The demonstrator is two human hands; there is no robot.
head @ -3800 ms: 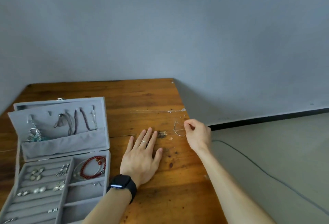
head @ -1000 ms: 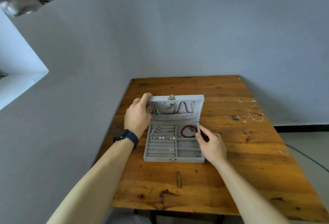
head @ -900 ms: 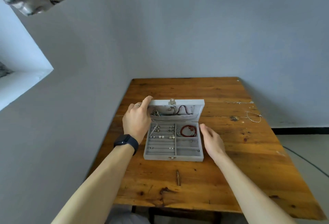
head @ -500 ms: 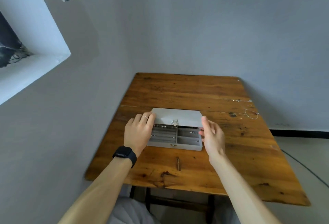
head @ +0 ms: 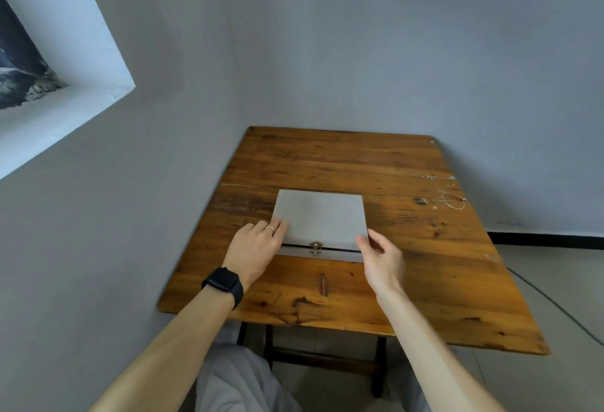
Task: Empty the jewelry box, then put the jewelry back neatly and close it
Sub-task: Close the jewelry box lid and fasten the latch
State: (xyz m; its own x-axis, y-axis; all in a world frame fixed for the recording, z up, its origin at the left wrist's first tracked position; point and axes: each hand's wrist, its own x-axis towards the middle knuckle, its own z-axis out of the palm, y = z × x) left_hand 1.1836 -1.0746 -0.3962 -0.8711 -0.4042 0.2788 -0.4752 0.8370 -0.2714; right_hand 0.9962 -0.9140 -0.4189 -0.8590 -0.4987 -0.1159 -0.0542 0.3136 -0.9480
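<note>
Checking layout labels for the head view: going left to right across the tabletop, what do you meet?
watch → left hand → box clasp → right hand → thin chain loop

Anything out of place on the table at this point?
Yes. A looped chain and a straight chain lie near the wooden table's far right edge, outside the jewelry box, whose lid is almost down. A dark gap shows along the front, and the clasp is not latched.
</note>
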